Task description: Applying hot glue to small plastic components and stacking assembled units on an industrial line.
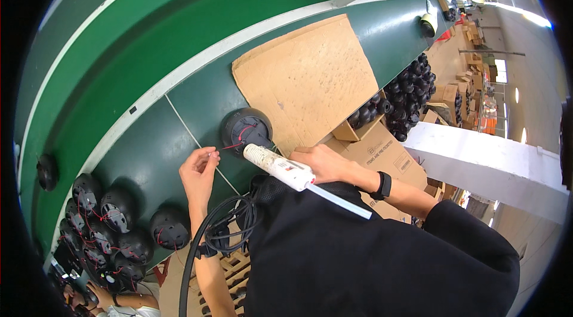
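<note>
2 fingertips of the left hand (200, 169) pinch a thin red wire (230, 147) running from the round black housing (246, 128), which sits on the green table (149, 156) near its front edge. Right of the housing, the right hand (325, 163) curls closed around a white glue gun (280, 166), nozzle at the housing's rim. Beyond the housing lies a cardboard sheet (307, 78), touching it. Left of the housing is bare green surface, then a cluster of black housings (110, 227).
</note>
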The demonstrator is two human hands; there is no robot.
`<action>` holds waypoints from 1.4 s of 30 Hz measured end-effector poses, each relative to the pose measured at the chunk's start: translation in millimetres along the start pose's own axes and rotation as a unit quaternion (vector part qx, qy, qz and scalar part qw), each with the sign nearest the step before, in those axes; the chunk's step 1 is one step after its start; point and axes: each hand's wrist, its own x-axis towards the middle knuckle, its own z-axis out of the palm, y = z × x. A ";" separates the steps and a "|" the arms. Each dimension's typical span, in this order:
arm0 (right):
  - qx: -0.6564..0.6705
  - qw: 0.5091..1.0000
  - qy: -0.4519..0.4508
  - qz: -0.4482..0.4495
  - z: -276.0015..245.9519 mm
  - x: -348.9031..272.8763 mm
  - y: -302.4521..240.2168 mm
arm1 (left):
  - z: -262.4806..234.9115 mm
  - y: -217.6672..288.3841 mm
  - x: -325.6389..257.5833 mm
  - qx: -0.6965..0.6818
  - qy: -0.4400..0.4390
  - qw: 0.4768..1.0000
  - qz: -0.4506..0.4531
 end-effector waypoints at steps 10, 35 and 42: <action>-0.038 0.999 -0.002 0.023 1.5 4.5 1.4 | 4.6 3.0 5.5 -0.024 -0.004 1.000 -0.006; 0.059 0.994 0.016 0.094 -32.5 11.4 -20.6 | -0.9 -7.3 -4.5 -0.079 -0.091 0.992 0.041; 0.139 0.948 -0.050 0.283 -79.5 -2.3 -33.3 | 11.7 -35.2 1.5 0.070 -0.124 0.990 0.024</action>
